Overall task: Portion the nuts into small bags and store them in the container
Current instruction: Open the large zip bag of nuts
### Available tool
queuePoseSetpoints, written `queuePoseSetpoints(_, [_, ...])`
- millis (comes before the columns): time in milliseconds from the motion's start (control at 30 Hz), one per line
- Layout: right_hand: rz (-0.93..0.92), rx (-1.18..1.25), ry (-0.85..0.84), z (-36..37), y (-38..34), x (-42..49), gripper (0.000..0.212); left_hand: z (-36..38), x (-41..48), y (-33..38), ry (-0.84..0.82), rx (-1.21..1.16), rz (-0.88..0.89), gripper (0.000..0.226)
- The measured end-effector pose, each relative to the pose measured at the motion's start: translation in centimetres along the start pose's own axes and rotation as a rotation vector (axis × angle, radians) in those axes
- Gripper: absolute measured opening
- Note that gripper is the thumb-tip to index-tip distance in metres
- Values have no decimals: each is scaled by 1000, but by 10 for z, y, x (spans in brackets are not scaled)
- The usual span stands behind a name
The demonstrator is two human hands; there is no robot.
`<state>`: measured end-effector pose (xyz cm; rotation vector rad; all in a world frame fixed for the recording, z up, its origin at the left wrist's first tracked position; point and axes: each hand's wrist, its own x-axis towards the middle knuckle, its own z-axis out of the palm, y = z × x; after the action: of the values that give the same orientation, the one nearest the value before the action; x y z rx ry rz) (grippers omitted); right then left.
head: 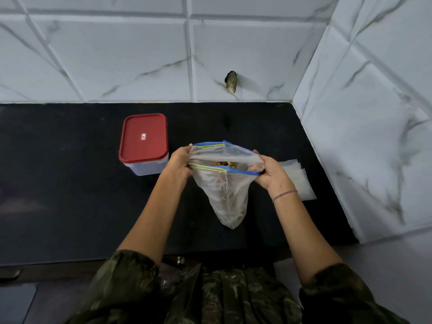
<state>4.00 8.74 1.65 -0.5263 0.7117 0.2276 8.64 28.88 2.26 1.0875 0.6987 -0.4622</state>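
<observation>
Head view: left hand [180,161] and right hand [268,170] pinch the zip bag [224,190] mouth apart above the black counter [70,195]; nuts [222,163] inside; lidded container [143,146] just left, small bags [297,178] right, partly hidden by the right hand

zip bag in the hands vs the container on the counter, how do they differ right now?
The zip bag is pulled open by the left hand and right hand; the container is shut under its red lid. The bag is held up; the container stands untouched. The bag shows nuts; the container's contents aren't visible. Both are see-through plastic.
</observation>
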Motion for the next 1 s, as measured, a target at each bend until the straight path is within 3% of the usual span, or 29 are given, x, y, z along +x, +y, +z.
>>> queuePoseSetpoints(67, [-62, -168, 69, -1, -3, 3, 22, -4, 6, 1, 40, 178, 127, 19])
queuePoseSetpoints(133, [-229, -509, 191, 2, -6, 4, 22, -7, 11, -1, 159, 495, 406, 15])
queuePoseSetpoints(233, [-501, -969, 262, 11, -9, 2, 15, -5, 3, 0, 203, 937, 771, 32])
queuePoseSetpoints(300, [-605, -1165, 136, 17, -8, 0, 26, 4, -7, 3, 35, 1120, 790, 43])
queuePoseSetpoints(367, [-652, -1362, 27, 21, -5, 1, 34, 14, -15, 4, -80, 1208, 689, 48])
queuePoseSetpoints(467, [-754, -1526, 30, 25, -2, 1, 31, 21, -25, 3, -8, 1258, 750, 63])
queuePoseSetpoints(567, [-841, -1625, 122, 28, -2, 0, 24, 27, -27, 4, 52, 1531, 877, 90])
queuePoseSetpoints(700, [-785, -1681, 173, 34, -3, 1, 24, 44, -29, 5, 143, 1970, 948, 62])
queuePoseSetpoints(800, [-575, -1410, 96, 35, -3, 2, 23, 52, -27, 5, 179, 1982, 1052, 27])
queuePoseSetpoints(867, [-518, -1231, 111, 32, -5, 2, 18, 51, -20, 8, 83, 1842, 988, 25])
queuePoseSetpoints(933, [-644, -1322, 185, 28, -8, 3, 16, 49, -13, 11, -43, 1684, 815, 32])
queuePoseSetpoints(1000, [-790, -1525, 263, 27, -4, 3, 22, 47, -6, 12, -68, 1604, 754, 37])
